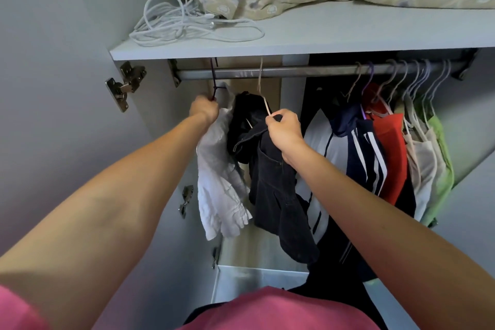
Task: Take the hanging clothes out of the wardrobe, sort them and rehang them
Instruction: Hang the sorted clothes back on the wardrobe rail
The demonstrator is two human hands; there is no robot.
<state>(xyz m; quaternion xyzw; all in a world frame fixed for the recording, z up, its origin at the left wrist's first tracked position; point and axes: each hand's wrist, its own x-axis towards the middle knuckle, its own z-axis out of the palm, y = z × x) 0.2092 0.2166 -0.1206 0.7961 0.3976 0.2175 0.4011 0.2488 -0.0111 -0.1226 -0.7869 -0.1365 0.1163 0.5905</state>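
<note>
Left hand (205,109) grips the dark hanger (213,80) with the white top (219,177), right hand (284,130) pinches the black garment's (276,190) hanger on the rail (267,72) — rehanging looks underway; next, seat hooks and release.

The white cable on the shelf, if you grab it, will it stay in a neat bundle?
Probably not. The white cable lies in loose, uneven loops on the shelf, so it is likely floppy and would dangle. One strand trails off to the right and may snag or drag. It looks light.
</note>
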